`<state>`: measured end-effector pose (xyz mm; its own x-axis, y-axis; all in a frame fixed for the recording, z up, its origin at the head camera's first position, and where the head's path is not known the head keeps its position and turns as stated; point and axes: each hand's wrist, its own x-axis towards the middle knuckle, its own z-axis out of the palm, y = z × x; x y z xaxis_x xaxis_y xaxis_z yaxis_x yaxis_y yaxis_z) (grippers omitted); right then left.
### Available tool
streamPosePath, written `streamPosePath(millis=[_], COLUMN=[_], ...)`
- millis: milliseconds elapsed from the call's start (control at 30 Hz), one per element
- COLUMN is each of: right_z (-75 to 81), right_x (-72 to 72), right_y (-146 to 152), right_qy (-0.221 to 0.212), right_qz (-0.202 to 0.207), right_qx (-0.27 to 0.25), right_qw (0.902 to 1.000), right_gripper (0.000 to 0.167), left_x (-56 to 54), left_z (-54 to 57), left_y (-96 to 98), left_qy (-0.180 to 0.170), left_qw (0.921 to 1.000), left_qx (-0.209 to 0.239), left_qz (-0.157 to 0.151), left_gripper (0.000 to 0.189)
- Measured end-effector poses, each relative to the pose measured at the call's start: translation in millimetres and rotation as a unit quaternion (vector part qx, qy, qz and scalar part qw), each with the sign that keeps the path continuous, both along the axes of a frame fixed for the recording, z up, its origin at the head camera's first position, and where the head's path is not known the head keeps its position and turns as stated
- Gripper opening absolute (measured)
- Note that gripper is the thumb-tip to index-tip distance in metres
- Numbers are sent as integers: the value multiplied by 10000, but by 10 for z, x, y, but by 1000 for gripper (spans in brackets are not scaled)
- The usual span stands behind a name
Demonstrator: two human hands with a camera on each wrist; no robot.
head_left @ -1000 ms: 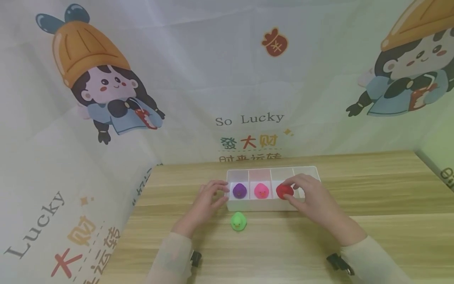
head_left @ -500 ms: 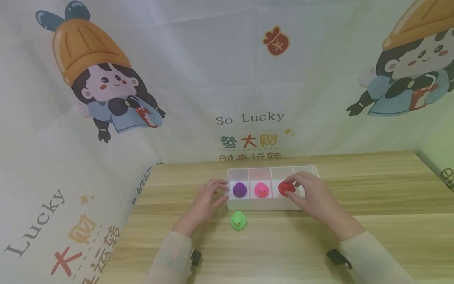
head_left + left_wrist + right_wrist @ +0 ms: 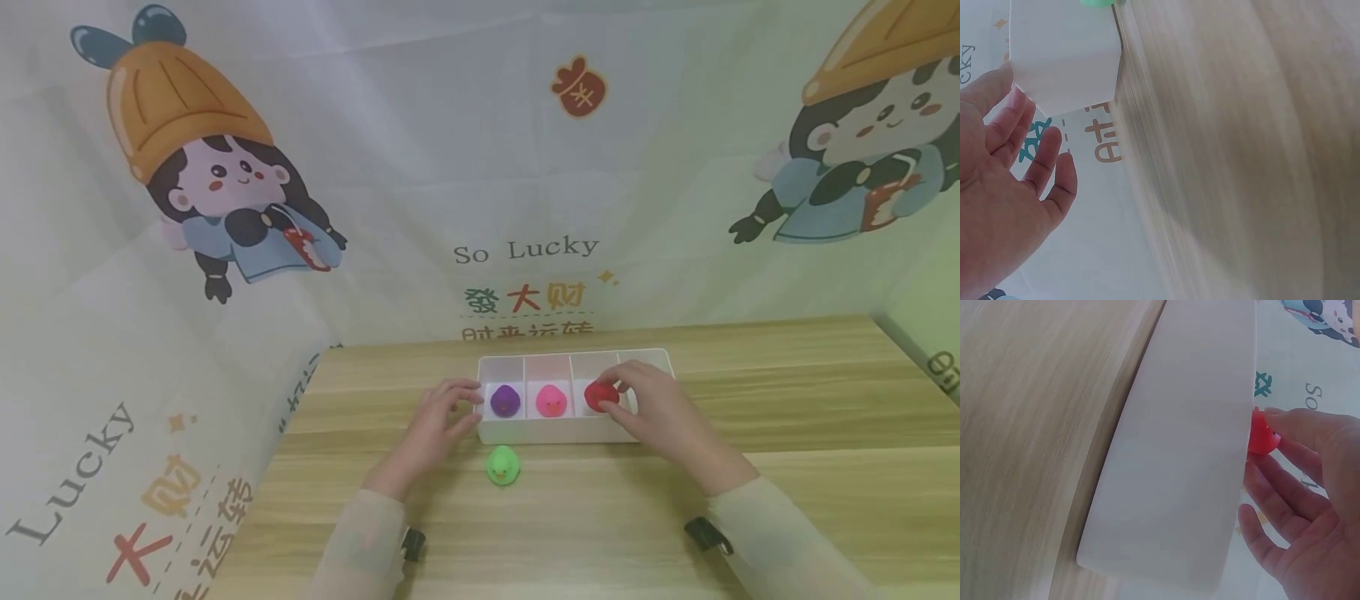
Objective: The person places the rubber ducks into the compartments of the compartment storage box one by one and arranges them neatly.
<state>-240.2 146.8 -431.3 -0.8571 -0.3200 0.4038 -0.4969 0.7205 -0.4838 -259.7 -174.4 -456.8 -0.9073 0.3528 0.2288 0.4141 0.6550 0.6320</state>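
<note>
A white divided box (image 3: 547, 431) stands on the table, with a purple rubber duck (image 3: 505, 402) in its leftmost compartment and a pink rubber duck (image 3: 551, 402) beside it. My right hand (image 3: 660, 408) pinches a red rubber duck (image 3: 599, 397) between thumb and fingers at the third compartment. In the right wrist view part of the red duck (image 3: 1264, 434) shows above the box wall (image 3: 1172, 450); the wall hides the rest. My left hand (image 3: 437, 425) touches the box's left end with relaxed fingers, seen in the left wrist view at the white corner (image 3: 1069, 69).
A green rubber duck (image 3: 502, 465) sits on the wooden table (image 3: 562, 525) in front of the box's left part. Behind the table hangs a printed cloth (image 3: 420, 167). The rightmost compartment is partly hidden by my right hand.
My right hand and the red duck have shifted only slightly within the third compartment, still pinched. The left hand stays at the box's end; the other ducks have not moved.
</note>
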Motion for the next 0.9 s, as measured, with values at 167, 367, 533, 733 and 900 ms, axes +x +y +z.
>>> streamPosePath(millis=[167, 367, 533, 733, 900], right_z=[-16, -35, -57, -79, -91], right_x=[-27, -67, -91, -157, -224], right_y=[-4, -1, -13, -50, -74], right_qy=[-117, -49, -182, -564, -630], right_qz=[-26, 39, 92, 1, -48], right_qx=[83, 88, 38, 108, 237], right_qw=[9999, 9999, 9998, 9983, 9977], right_gripper=[30, 28, 26, 25, 23], left_x=[3, 8, 10, 6, 1], left_z=[7, 15, -4, -3, 4], left_y=[1, 4, -6, -8, -8], left_qy=[21, -33, -59, -27, -20], left_qw=[10000, 10000, 9999, 10000, 10000], left_qx=[15, -38, -73, -61, -46], left_qz=[-3, 50, 48, 25, 2], left_gripper=[21, 21, 21, 21, 21])
